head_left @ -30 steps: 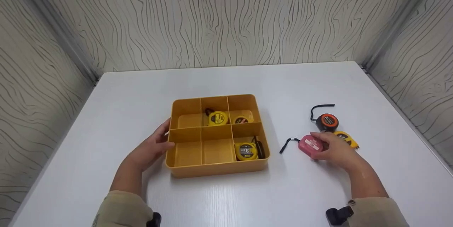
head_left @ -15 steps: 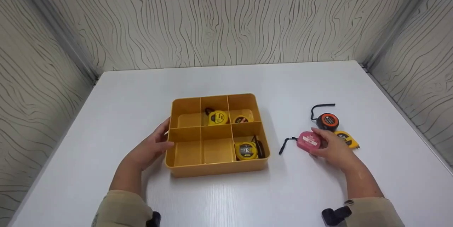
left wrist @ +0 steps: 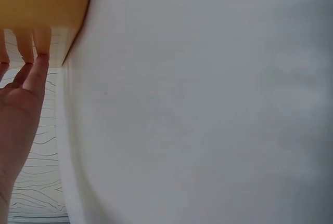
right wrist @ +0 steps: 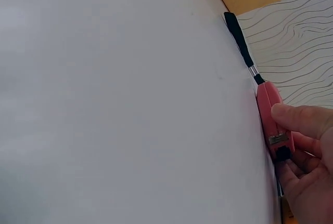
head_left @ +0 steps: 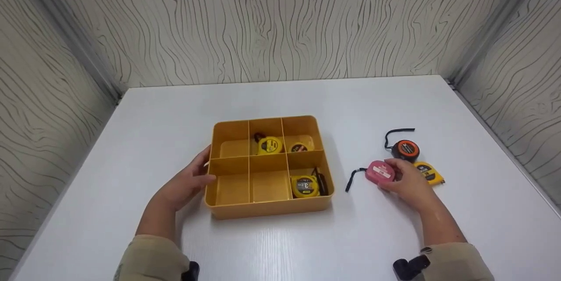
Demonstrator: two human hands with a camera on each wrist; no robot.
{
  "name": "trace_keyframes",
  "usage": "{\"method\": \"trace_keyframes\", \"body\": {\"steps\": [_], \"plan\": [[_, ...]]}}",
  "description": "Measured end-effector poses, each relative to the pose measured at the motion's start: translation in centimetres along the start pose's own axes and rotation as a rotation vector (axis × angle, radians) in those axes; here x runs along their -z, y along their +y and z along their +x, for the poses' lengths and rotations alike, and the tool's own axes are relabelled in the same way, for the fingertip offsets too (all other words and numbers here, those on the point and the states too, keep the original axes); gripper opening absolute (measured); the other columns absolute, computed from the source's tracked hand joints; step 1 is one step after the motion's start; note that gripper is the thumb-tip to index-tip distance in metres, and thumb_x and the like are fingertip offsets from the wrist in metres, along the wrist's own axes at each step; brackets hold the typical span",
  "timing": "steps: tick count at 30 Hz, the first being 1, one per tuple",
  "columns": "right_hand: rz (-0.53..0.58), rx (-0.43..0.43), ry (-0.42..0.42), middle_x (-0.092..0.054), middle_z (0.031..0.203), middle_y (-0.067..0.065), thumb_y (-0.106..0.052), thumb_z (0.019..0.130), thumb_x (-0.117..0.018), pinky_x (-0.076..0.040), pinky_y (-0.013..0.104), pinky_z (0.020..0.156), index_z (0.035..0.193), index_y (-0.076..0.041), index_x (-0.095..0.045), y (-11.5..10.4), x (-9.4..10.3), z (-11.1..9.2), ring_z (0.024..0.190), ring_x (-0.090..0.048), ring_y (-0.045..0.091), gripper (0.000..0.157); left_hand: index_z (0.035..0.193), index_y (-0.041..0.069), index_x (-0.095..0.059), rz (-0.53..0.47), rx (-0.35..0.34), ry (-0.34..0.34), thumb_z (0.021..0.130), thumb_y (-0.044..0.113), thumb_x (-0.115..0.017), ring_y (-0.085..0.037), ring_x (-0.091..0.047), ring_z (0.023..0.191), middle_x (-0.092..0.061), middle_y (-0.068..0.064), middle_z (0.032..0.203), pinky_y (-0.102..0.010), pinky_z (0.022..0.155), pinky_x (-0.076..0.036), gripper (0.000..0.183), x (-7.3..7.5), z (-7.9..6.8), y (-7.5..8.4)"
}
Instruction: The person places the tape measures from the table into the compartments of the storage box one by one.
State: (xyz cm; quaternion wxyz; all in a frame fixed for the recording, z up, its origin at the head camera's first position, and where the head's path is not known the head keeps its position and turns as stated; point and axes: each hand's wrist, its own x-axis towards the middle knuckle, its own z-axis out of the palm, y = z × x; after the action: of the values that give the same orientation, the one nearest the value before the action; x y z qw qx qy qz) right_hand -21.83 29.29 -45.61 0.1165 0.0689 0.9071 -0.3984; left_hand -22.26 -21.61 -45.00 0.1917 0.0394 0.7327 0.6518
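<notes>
My right hand point(head_left: 410, 184) holds a pink tape measure point(head_left: 380, 172) between thumb and fingers, low over the table. Its black wrist strap point(right wrist: 238, 38) trails toward the yellow divided box point(head_left: 269, 208). In the right wrist view the metal end hook point(right wrist: 278, 139) faces my palm. My left hand point(head_left: 186, 184) rests against the box's left side, thumb at the rim, fingertips point(left wrist: 41, 60) touching the outer wall in the left wrist view. Inside the box, yellow tape measures sit in the back middle point(head_left: 268, 145), back right point(head_left: 300, 147) and front right point(head_left: 305, 186) compartments.
Just beyond my right hand lies a black-and-orange tape measure point(head_left: 406, 151) with a black strap. A yellow tape measure point(head_left: 428, 173) lies beside it, partly behind the hand. Wood-patterned panels point(head_left: 280, 22) enclose the white table point(head_left: 280, 250) at the back and sides.
My right hand has shifted slightly left, taking the pink tape measure with it and away from the yellow one. My left hand and the box stay put.
</notes>
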Motion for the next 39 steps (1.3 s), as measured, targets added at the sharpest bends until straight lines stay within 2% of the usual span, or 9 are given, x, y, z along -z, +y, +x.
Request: {"method": "trace_keyframes", "body": {"steps": [7,12,19,28,35,39], "plan": [[0.03,0.0,0.015,-0.037,0.136,0.021,-0.02,0.08,-0.07,-0.04,0.049,0.096,0.139,-0.004,-0.032,0.0,0.0,0.0,0.121,-0.037,0.037,0.072,0.146,0.033,-0.013,-0.019,0.002,-0.018,0.077,0.029,-0.071,-0.017,-0.019,0.137,-0.013,0.005,0.151,-0.042,0.109,-0.019,0.09,0.0,0.0,0.1],[0.059,-0.006,0.017,-0.037,0.136,0.02,-0.025,0.08,-0.07,-0.041,0.047,0.095,0.14,-0.005,-0.031,-0.3,0.1,0.2,0.12,-0.038,0.036,0.074,0.146,0.035,-0.012,-0.016,0.007,-0.026,0.077,0.029,-0.071,-0.017,-0.017,0.138,-0.012,0.006,0.152,-0.042,0.11,-0.017,0.09,0.1,0.2,0.0],[0.098,0.012,0.026,-0.036,0.138,0.018,-0.033,0.078,-0.072,-0.042,0.048,0.095,0.14,-0.009,-0.032,-2.2,0.3,0.0,0.123,-0.036,0.036,0.078,0.146,0.034,-0.014,-0.013,0.007,-0.015,0.081,0.022,-0.067,-0.017,-0.017,0.138,-0.013,0.006,0.152,-0.041,0.109,-0.019,0.085,0.2,0.1,0.0],[0.055,0.07,0.015,-0.041,0.134,0.016,-0.03,0.077,-0.073,-0.046,0.044,0.09,0.137,-0.01,-0.038,-4.2,0.4,-0.3,0.12,-0.04,0.034,0.072,0.145,0.035,-0.016,0.0,0.012,-0.003,0.077,0.029,-0.071,-0.015,-0.021,0.136,-0.016,0.008,0.151,-0.042,0.109,-0.02,0.088,-0.1,0.0,0.1],[0.022,0.114,0.017,-0.045,0.131,0.015,-0.029,0.077,-0.072,-0.047,0.044,0.09,0.135,-0.009,-0.04,-5.7,0.9,-0.5,0.117,-0.043,0.033,0.069,0.145,0.035,-0.016,-0.035,-0.003,-0.025,0.076,0.028,-0.071,-0.016,-0.02,0.137,-0.016,0.009,0.15,-0.043,0.109,-0.02,0.089,0.0,0.0,0.1],[0.028,0.111,0.009,-0.044,0.132,0.015,-0.029,0.077,-0.073,-0.047,0.045,0.089,0.135,-0.01,-0.04,-6.6,1.2,-0.7,0.12,-0.041,0.034,0.069,0.145,0.035,-0.015,-0.031,-0.004,-0.026,0.078,0.025,-0.069,-0.016,-0.019,0.137,-0.015,0.009,0.15,-0.043,0.109,-0.02,0.087,0.0,0.0,0.1]]}}
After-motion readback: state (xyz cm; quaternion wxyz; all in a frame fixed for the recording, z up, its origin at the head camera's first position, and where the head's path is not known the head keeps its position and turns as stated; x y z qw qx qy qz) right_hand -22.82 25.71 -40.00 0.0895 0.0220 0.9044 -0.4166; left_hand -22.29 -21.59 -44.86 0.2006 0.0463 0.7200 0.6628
